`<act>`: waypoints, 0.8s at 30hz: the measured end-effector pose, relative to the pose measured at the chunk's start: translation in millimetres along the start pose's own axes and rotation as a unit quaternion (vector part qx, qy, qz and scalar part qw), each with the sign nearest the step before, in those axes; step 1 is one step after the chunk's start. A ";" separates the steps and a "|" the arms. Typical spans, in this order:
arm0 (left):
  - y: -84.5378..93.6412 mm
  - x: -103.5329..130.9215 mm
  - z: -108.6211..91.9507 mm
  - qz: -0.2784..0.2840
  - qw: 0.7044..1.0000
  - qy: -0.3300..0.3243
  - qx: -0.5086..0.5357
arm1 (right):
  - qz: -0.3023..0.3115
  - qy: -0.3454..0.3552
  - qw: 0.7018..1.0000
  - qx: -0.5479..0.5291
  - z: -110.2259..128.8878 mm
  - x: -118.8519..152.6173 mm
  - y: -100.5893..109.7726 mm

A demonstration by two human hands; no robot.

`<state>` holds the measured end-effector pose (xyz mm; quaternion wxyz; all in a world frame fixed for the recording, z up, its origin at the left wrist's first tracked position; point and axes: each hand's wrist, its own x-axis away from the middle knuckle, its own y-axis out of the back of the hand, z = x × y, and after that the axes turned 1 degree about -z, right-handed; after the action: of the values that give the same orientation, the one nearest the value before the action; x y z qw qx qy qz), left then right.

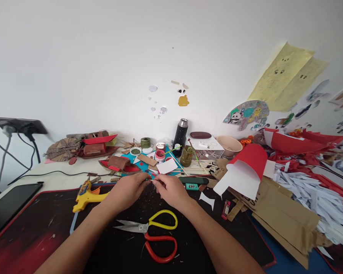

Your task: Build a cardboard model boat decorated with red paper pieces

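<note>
My left hand and my right hand meet fingertip to fingertip over the far part of the dark mat. Both are closed in a pinch on something small and thin that I cannot make out, mostly hidden by the fingers. Between my forearms lie scissors, blades apart, one handle yellow and the other red. A yellow glue gun rests left of my left wrist. Just beyond the fingers sits a small red model boat with a brown curved roof.
Paint jars, a black flask and a white box stand along the wall. At right are a curved red sheet, brown cardboard and white paper strips. A lighter lies near my right forearm.
</note>
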<state>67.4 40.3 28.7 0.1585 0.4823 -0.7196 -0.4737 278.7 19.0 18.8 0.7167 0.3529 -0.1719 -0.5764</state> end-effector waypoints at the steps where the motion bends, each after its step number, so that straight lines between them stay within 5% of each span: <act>1: -1.3 -0.3 0.6 0.010 1.000 -0.006 -0.022 | -0.004 0.005 1.000 0.009 -2.3 1.0 -1.4; 5: -8.1 -1.5 2.5 0.051 0.995 -0.026 -0.077 | -0.017 0.029 0.998 0.054 -11.0 5.7 -5.2; 24: -19.7 -2.1 1.7 0.082 0.988 -0.055 -0.116 | 0.030 0.043 0.989 0.136 -19.1 12.2 1.6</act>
<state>78.0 41.3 11.9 0.2120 0.3729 -0.7048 -0.5650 295.6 13.5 4.7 0.6859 0.4661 -0.2279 -0.5103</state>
